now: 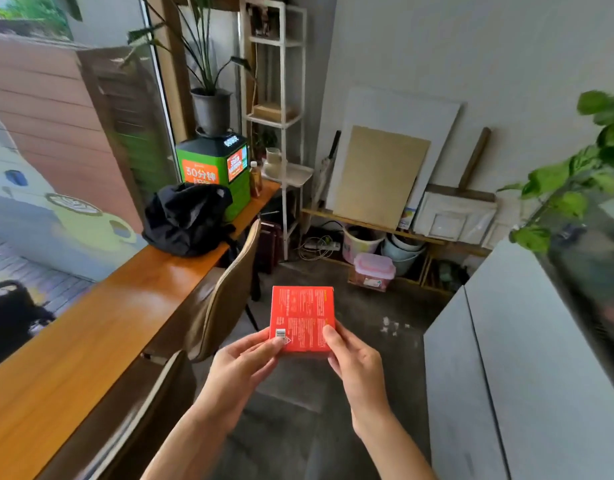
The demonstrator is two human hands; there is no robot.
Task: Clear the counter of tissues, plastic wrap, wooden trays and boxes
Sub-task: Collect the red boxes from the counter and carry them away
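A flat red box (302,311) with small white print and a barcode is held in the air in front of me, above the floor. My left hand (245,367) grips its lower left corner, thumb on the barcode. My right hand (355,363) grips the lower right corner. The long wooden counter (91,334) runs along the window on my left, apart from the box.
A black bag (189,218), a green kiosk (215,171) with a potted plant on it and a bottle (255,178) stand at the counter's far end. Two chairs (226,296) are tucked under the counter. A white shelf (281,109), boards, buckets and a pink-lidded container (374,270) fill the corner. A grey cabinet (527,368) is on my right.
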